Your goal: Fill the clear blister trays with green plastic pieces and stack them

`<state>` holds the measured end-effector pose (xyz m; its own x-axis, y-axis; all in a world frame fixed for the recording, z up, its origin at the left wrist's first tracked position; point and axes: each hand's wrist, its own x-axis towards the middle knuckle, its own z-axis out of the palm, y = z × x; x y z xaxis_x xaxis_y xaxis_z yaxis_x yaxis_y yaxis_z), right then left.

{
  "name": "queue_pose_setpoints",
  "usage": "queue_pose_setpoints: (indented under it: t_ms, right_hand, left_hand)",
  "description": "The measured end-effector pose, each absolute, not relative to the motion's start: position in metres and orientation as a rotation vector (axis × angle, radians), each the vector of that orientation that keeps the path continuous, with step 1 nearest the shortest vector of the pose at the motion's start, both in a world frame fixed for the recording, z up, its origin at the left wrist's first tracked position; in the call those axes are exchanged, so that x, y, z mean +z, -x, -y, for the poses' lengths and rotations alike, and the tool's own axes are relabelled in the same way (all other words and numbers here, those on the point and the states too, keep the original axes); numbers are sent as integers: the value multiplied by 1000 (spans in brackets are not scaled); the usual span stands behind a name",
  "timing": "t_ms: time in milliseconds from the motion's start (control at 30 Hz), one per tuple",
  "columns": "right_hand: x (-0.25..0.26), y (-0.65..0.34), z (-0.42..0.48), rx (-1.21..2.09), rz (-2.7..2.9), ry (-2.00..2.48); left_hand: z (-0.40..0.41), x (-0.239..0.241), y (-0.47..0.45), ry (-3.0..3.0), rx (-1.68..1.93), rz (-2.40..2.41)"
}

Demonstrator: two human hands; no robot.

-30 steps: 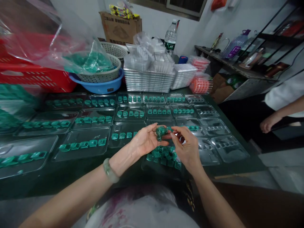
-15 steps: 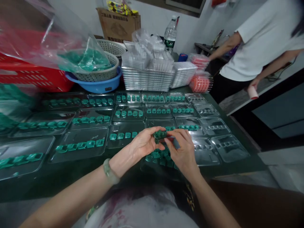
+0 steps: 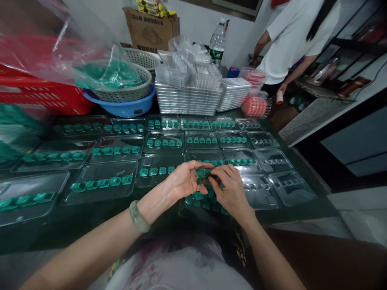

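Translucent green pieces [image 3: 202, 174] sit bunched in the fingers of my left hand [image 3: 185, 180], which is half curled around them, palm up. My right hand [image 3: 229, 186] is closed, its thumb and fingertips pinching at the right end of that bunch. What exactly lies between those fingertips is partly hidden. Beneath both hands is a pile of loose green pieces [image 3: 198, 197]. Around them lie rows of clear plastic trays; a tray [image 3: 104, 193] on the left has several green pieces in a line, while a tray [image 3: 294, 193] on the right shows bare moulded hollows.
Stacked clear trays [image 3: 187, 98] stand at the back, beside a blue basin [image 3: 127, 108], a red basket [image 3: 57, 96] and a water bottle [image 3: 217, 42]. Packs of pinkish-red pieces [image 3: 255, 104] stand farther right. A person in a white shirt [image 3: 288, 36] holds a pale roll [image 3: 279, 97].
The person in the white shirt has stepped back and leftward, away from the table's right side. My hands stay at nearly the same spot, with the right fingers shifted slightly over the green pieces.
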<state>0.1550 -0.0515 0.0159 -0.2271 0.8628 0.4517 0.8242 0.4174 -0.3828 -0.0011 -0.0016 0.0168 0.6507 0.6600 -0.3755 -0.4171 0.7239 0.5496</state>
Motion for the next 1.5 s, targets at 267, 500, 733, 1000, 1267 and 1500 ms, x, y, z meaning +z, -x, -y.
queue_pose_setpoints:
  t_ms: [267, 500, 733, 1000, 1267, 1500]
  right_hand:
    - [14, -158, 53, 748, 1555, 1333]
    - [1, -157, 51, 1020, 1217, 1286]
    - [9, -156, 52, 1067, 1311, 1319]
    - [8, -157, 51, 1020, 1239, 1269]
    - [1, -165, 53, 1017, 997, 1235]
    - [7, -140, 60, 1005, 1034, 1175]
  left_hand:
    - [4, 13, -3, -563, 694, -671]
    - [11, 20, -3, -897, 744, -846]
    - [14, 26, -1, -1158, 768, -927]
    - [6, 23, 1, -949, 853, -817]
    - [8, 23, 13, -831, 783, -823]
    - [34, 23, -17, -845, 776, -750]
